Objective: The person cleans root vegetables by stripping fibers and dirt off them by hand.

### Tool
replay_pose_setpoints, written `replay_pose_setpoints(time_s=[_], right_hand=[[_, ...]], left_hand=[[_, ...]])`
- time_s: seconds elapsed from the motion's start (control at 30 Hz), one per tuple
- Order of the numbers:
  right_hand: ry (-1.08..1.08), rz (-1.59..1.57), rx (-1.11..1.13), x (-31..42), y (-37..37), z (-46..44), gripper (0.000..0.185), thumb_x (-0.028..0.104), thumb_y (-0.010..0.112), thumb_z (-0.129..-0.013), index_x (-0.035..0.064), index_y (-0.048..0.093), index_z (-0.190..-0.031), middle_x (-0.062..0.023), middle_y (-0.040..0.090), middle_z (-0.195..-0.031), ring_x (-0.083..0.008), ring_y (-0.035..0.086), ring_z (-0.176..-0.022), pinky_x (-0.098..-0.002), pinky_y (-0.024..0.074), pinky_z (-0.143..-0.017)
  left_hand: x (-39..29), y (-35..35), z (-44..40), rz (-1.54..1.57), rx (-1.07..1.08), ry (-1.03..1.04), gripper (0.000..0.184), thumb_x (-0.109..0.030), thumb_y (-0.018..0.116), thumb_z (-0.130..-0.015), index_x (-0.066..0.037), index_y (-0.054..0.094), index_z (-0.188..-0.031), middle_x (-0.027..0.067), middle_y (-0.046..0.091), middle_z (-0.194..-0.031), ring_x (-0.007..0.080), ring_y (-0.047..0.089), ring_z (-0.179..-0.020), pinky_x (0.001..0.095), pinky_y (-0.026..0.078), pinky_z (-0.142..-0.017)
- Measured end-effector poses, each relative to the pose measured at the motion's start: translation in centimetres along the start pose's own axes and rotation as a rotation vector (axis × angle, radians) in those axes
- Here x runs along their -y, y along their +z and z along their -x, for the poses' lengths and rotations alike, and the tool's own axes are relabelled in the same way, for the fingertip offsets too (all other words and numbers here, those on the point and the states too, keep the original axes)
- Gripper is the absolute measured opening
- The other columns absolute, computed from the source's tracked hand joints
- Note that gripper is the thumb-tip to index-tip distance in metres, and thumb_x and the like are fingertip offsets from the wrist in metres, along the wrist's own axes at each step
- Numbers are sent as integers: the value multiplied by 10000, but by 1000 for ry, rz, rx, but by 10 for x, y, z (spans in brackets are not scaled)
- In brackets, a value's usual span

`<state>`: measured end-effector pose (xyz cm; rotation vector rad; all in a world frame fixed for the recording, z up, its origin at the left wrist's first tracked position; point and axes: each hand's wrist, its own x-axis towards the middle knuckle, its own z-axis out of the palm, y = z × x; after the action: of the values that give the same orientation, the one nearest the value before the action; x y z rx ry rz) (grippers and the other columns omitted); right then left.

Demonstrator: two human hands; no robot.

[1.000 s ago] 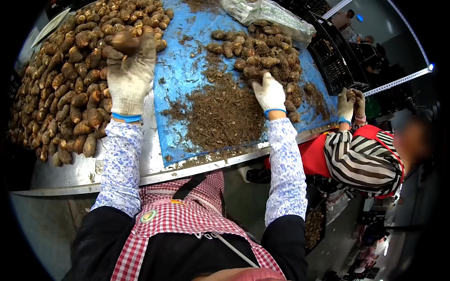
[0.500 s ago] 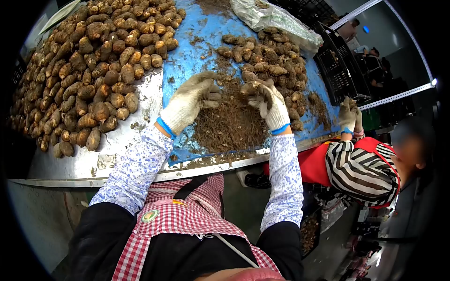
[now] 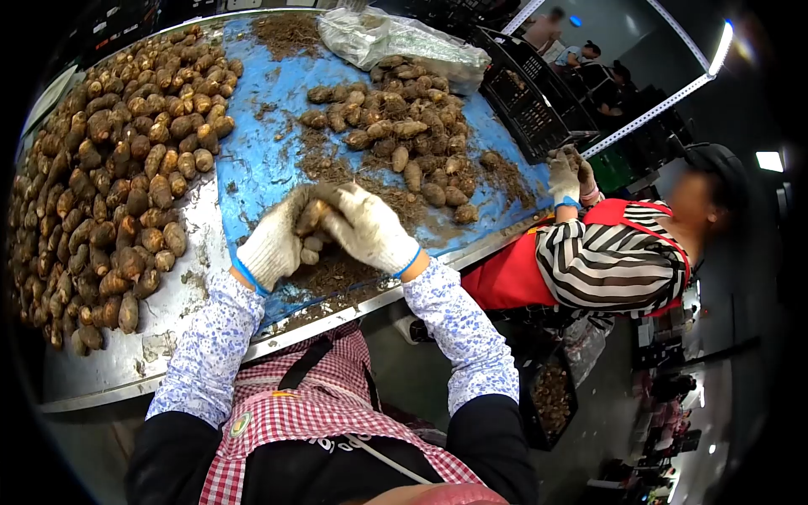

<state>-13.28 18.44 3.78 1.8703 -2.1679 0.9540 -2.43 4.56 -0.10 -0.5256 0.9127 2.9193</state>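
My left hand, in a soiled white knit glove with a blue cuff, is closed around a small brown taro. My right hand, gloved alike, meets it from the other side with its fingers bent over the same taro. Part of the taro is hidden by the gloves. Beneath both hands lies a heap of dark root fibres on the blue sheet. Beyond them is a pile of rough, hairy taros. To my left a large heap of cleaner taros covers the metal tabletop.
A crumpled plastic bag lies at the far edge beside black crates. On the right a co-worker in a striped top and red apron stands at the table. A crate of scraps sits on the floor.
My hands have come together from apart, and both are now on one taro. The view has turned, so the table appears shifted left.
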Motion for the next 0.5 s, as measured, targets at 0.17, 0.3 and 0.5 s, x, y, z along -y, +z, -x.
replay_pose_setpoints(time_s=[0.17, 0.3, 0.5], right_hand=[[30, 286, 70, 20, 4, 3, 276, 259, 658, -854, 46, 629, -1027, -188, 608, -938, -306, 656, -804, -384, 543, -641], [505, -353, -181, 29, 32, -2, 215, 200, 563, -949, 5, 598, -1032, -139, 643, -873, -229, 646, -738, -354, 518, -606], [730, -769, -244, -15, 94, 25, 310, 268, 464, -1026, -10, 575, -1108, -170, 632, -1034, -234, 648, -876, -325, 547, -718]], left_hand=[[15, 16, -1, -201, -338, 180, 442, -477, 452, -1001, -74, 617, -1074, 90, 651, -923, 162, 588, -657, 258, 467, -481], [37, -30, -31, -1341, -504, 1176, 341, -279, 469, -1019, -27, 568, -1227, 131, 694, -1020, 216, 692, -813, 326, 567, -645], [12, 29, 30, -1413, -621, 1223, 260, -133, 551, -967, 6, 566, -1186, 157, 705, -929, 292, 700, -733, 350, 569, -631]])
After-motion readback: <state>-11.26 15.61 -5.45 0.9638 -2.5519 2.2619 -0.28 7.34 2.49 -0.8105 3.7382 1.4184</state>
